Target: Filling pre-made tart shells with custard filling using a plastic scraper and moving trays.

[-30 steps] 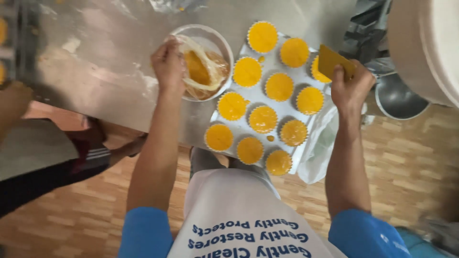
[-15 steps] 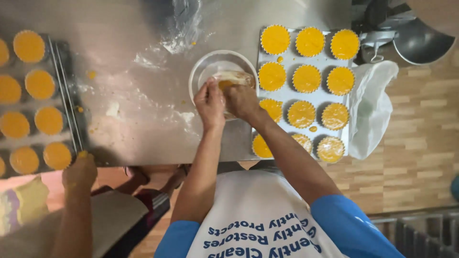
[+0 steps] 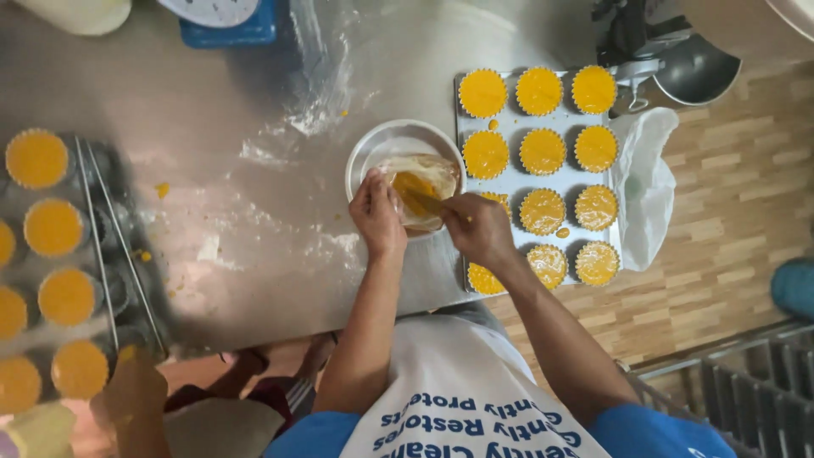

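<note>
Hands meet over the white bowl (image 3: 373, 146): left hand (image 3: 378, 214) clutches a batter-smeared bag (image 3: 420, 182), right hand (image 3: 477, 227) apparently grips a scraper (image 3: 421, 202).

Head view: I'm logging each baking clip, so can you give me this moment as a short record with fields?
left hand: left hand grips the rim of the white bowl
right hand: right hand holds a flat scraper inside the bowl
bowl contents: clear bag liner smeared with orange batter
right of bowl: tray of filled cupcake cases
far left: second tray of filled cases, another person's hand at its near end
surface: floury steel table
</note>
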